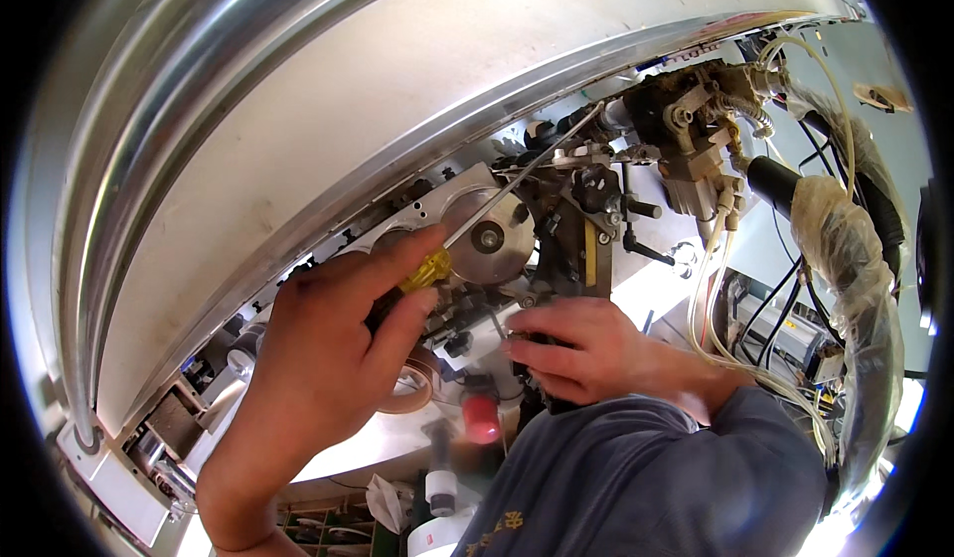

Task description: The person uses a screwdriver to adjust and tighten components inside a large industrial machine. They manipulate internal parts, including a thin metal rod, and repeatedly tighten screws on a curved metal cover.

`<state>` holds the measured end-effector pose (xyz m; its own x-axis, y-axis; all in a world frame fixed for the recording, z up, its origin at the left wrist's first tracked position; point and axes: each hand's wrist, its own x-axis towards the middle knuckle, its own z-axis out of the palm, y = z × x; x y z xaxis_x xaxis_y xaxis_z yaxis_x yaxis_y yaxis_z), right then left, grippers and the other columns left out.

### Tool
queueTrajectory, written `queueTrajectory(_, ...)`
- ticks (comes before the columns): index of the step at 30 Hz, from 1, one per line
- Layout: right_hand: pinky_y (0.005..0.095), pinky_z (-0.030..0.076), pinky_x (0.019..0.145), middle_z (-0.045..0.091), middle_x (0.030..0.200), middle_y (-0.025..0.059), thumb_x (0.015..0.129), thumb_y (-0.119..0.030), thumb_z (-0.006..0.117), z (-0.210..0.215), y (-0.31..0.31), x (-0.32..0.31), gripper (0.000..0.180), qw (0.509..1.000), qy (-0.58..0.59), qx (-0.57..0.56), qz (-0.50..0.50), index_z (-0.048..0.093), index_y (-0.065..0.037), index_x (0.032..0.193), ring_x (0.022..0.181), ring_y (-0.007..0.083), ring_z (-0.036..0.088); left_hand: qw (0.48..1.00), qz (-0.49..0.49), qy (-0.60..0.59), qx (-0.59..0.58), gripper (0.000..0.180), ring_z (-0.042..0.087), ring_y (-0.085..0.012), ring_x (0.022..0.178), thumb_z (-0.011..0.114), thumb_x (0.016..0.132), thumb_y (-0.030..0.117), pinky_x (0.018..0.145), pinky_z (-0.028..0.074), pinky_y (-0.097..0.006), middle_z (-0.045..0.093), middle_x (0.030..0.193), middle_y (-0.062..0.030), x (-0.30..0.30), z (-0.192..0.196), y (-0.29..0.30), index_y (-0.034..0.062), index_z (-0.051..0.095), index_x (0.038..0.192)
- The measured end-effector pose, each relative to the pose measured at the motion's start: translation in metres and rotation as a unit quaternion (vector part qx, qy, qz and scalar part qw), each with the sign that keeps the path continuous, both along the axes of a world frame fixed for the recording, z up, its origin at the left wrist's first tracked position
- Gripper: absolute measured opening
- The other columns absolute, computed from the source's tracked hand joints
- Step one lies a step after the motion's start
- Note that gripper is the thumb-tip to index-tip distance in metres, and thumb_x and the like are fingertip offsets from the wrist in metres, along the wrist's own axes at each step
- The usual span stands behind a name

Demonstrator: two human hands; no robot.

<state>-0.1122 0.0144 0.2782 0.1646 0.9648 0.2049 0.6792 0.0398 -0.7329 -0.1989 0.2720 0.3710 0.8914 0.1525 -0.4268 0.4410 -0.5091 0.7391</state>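
Observation:
A long screwdriver with a clear yellow handle [426, 270] is gripped in my left hand [333, 328], thumb and forefinger closed on it. Its thin metal shaft [522, 179] slants up to the right, over a round metal disc [486, 236]. The tip lies against or in front of the machine's dark mechanism [596, 191]; I cannot tell which. To the right and nearer my body, my right hand [581, 348] has its fingers curled at a dark part low on the machine. What those fingers hold is mostly hidden.
A curved, pale panel [328, 110] with metal rails overhangs the machine. Pale thin hoses [714, 289] and a plastic-wrapped hose [845, 259] hang at the right. Near my body are a red knob [481, 419] and a tape roll [415, 390]; a compartmented rack [328, 529] stands below.

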Motion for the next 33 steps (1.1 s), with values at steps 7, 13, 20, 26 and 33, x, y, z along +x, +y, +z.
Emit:
queueTrajectory(7,0.0494,0.041,0.097,0.056,0.125,0.0184,0.068,-0.031,0.081,0.013,0.097,0.004,0.083,0.986,-0.006,0.034,-0.164,0.047,-0.002,0.138,0.114,0.0379,0.054,0.999,-0.015,0.027,0.01,0.041,0.068,-0.0204,0.102,0.066,0.091,0.01,0.091,0.051,-0.032,0.071,0.113,-0.0198,0.008,-0.004,0.009,-0.0005,0.062,0.13)
queueTrajectory(13,0.0469,0.039,0.091,0.058,0.098,0.0138,0.063,-0.037,0.084,-0.017,0.111,0.007,0.072,0.965,0.009,0.065,-0.255,0.055,-0.001,0.119,0.092,0.0347,0.056,0.999,0.026,0.018,-0.038,0.039,0.068,-0.0176,0.101,0.064,0.093,0.012,0.09,0.051,-0.031,0.071,0.113,-0.0191,0.008,-0.009,0.005,-0.0047,0.061,0.128)
queueTrajectory(20,0.0433,0.037,0.08,0.057,0.087,0.0095,0.065,-0.042,0.081,-0.016,0.115,0.013,0.052,0.975,-0.027,0.075,-0.209,0.056,-0.007,0.094,0.086,0.0311,0.055,0.997,0.067,-0.004,-0.033,0.034,0.071,-0.0333,0.089,0.065,0.091,0.016,0.082,0.053,-0.036,0.071,0.097,-0.0214,-0.002,-0.019,0.002,0.0,0.066,0.121)
queueTrajectory(26,0.0419,0.035,0.079,0.057,0.087,0.0098,0.065,-0.038,0.079,-0.018,0.117,0.013,0.049,0.977,-0.008,0.056,-0.206,0.057,-0.006,0.095,0.084,0.0304,0.053,0.996,0.072,-0.018,-0.041,0.034,0.071,-0.0326,0.087,0.065,0.091,0.016,0.082,0.052,-0.035,0.071,0.095,-0.0222,0.0,-0.024,0.004,-0.0006,0.066,0.121)
queueTrajectory(33,0.0428,0.035,0.08,0.057,0.086,0.0103,0.064,-0.035,0.077,-0.018,0.118,0.012,0.046,0.976,0.014,0.049,-0.214,0.055,-0.007,0.093,0.086,0.0309,0.053,0.999,0.044,-0.013,-0.015,0.036,0.069,-0.023,0.096,0.063,0.094,0.012,0.086,0.052,-0.033,0.072,0.107,-0.0203,0.002,-0.025,0.003,-0.0039,0.063,0.126)
